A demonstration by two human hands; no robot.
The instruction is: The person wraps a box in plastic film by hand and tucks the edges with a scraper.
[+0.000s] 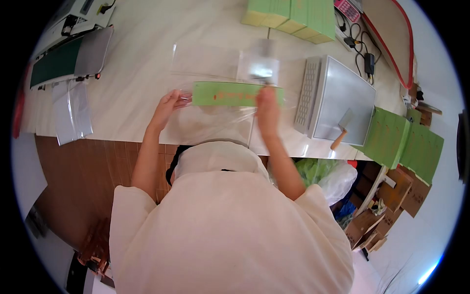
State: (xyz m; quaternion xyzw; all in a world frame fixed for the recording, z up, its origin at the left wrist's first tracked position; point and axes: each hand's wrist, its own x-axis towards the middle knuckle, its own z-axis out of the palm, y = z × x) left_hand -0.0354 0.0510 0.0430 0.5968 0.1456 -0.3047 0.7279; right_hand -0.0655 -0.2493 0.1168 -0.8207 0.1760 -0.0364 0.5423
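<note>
A long green box (pixel 225 94) with orange lettering lies on the table in front of me, with clear plastic film (pixel 205 61) around and beneath it. At the box's left end, my left hand (pixel 168 105) is closed on a gathered fold of that film. My right hand (pixel 267 110) is wrapped round the handle of a scraper (pixel 263 68), near the box's right end. Motion blurs this hand and the scraper's shiny flat blade, which points away from me. Whether the blade touches the film or the table, I cannot tell.
To the right, a metal hot plate (pixel 342 98) carries another scraper (pixel 339 139) with a wooden handle. Green boxes (pixel 289 17) stand at the back, and more green boxes (pixel 391 134) sit far right. Clear sleeves (pixel 71 110) hang over the table's left front edge. Cables (pixel 364 54) lie back right.
</note>
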